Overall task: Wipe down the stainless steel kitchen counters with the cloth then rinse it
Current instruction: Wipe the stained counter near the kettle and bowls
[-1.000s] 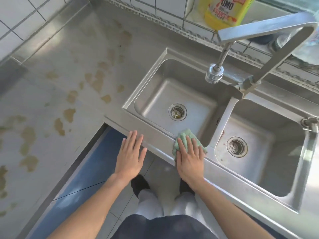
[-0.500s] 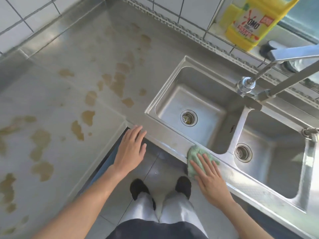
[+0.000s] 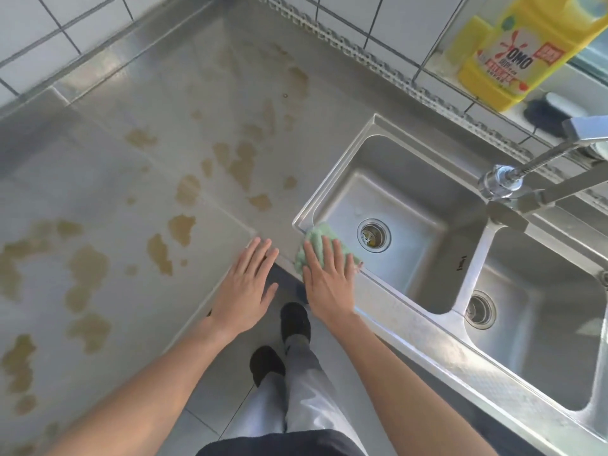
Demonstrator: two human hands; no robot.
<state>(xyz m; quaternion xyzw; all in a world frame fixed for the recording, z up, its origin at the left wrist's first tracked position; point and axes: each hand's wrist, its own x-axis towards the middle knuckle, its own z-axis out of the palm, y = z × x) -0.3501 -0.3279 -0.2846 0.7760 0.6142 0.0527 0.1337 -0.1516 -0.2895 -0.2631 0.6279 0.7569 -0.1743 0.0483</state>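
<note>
The stainless steel counter [image 3: 108,166] forms an L and carries many brown stains across its left and middle parts. A green cloth [image 3: 315,237] lies on the counter's front edge at the near left corner of the left sink basin [image 3: 411,205]. My right hand [image 3: 327,278] presses flat on the cloth with fingers spread. Just left of it, my left hand [image 3: 245,284] rests flat and empty at the inner corner of the counter, fingers apart. The faucet [image 3: 503,182] hangs over the divider between the two basins.
A yellow detergent bottle [image 3: 516,51] stands on the tiled ledge behind the sink, with a dark object [image 3: 543,115] beside it. The right basin [image 3: 543,311] lies at the right. My legs and black shoes [image 3: 294,320] stand on the tiled floor below.
My right hand has slid the cloth left along the front rim, from near the basin divider to the left basin's corner. The view has shifted left with it.
</note>
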